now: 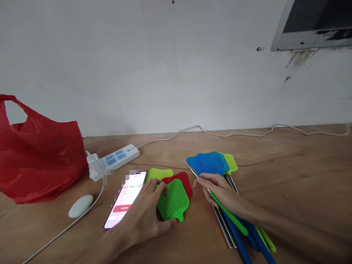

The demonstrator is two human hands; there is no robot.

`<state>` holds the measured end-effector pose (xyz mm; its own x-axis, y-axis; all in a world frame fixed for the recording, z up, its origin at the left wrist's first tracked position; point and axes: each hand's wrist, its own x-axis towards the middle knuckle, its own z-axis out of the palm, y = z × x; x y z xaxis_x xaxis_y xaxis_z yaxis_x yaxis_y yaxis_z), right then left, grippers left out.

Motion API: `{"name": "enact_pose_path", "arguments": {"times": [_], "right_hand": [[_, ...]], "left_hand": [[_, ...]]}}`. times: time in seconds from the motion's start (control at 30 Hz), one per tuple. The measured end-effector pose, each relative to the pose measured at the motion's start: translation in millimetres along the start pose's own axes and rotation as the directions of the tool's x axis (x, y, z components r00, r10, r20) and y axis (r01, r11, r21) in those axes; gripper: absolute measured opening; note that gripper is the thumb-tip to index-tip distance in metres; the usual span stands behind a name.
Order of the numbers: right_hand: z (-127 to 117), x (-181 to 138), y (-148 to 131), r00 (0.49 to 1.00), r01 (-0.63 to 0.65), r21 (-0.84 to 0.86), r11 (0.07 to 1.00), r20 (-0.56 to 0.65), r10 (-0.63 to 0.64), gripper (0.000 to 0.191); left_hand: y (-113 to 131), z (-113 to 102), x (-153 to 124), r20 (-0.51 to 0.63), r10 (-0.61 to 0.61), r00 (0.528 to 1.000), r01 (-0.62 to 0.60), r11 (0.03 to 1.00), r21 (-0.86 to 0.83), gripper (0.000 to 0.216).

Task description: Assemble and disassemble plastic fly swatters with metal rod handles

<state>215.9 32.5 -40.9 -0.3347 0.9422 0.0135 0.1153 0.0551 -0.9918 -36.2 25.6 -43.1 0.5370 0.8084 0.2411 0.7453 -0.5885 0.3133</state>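
My right hand [220,187] grips a telescopic metal rod with a green handle [233,218], its bare tip pointing up and to the left. My left hand [145,212] has its fingers and thumb around the left side of a green perforated fly swatter head [174,200], whose neck points toward me. Beneath and behind that head lie a red swatter head [185,181] and a yellow-green one [161,173]. Under my right hand rests a pile of swatters with blue heads [209,162], a yellow-green head [231,163] and blue handles [238,240]. Loose metal rods [224,227] lie beside them.
A lit phone [128,198] with a running timer lies left of my left hand. Farther left are a white power strip [121,157], a white mouse-shaped object [81,206], a cable and a red plastic bag [41,154]. A wall [176,80] backs the wooden table.
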Motion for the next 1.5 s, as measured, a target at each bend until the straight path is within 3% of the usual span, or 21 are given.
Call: {"name": "enact_pose_path", "arguments": {"times": [0.17, 0.3, 0.43, 0.67, 0.87, 1.5], "right_hand": [[0, 0, 1, 1.0, 0.008, -0.013, 1.0, 0.002, -0.008, 0.04], [-1, 0, 2, 1.0, 0.006, -0.013, 1.0, 0.008, -0.006, 0.039], [-2, -1, 3, 0.994, -0.027, 0.025, 0.999, 0.108, 0.024, 0.04], [-6, -3, 6, 0.951, -0.067, 0.109, 0.992, 0.309, 0.03, 0.045], [-10, -6, 0, 0.904, -0.072, 0.012, 0.997, 0.424, 0.06, 0.043], [-5, -3, 4, 0.93, -0.108, -0.003, 0.994, 0.354, 0.102, 0.041]], "left_hand": [[7, -5, 0, -0.004, -0.031, 1.0, 0.031, 0.997, -0.069, 0.06], [7, -5, 0, -0.081, -0.047, 0.996, 0.037, 0.992, -0.118, 0.058], [2, -4, 2, -0.216, -0.034, 0.976, 0.014, 0.995, -0.094, 0.065], [2, -8, 4, -0.276, -0.119, 0.954, 0.103, 0.992, -0.073, 0.054], [5, -10, 4, -0.345, -0.159, 0.925, 0.129, 0.986, -0.109, 0.058], [-3, -6, 5, -0.374, -0.16, 0.914, 0.123, 0.985, -0.121, 0.054]]}}
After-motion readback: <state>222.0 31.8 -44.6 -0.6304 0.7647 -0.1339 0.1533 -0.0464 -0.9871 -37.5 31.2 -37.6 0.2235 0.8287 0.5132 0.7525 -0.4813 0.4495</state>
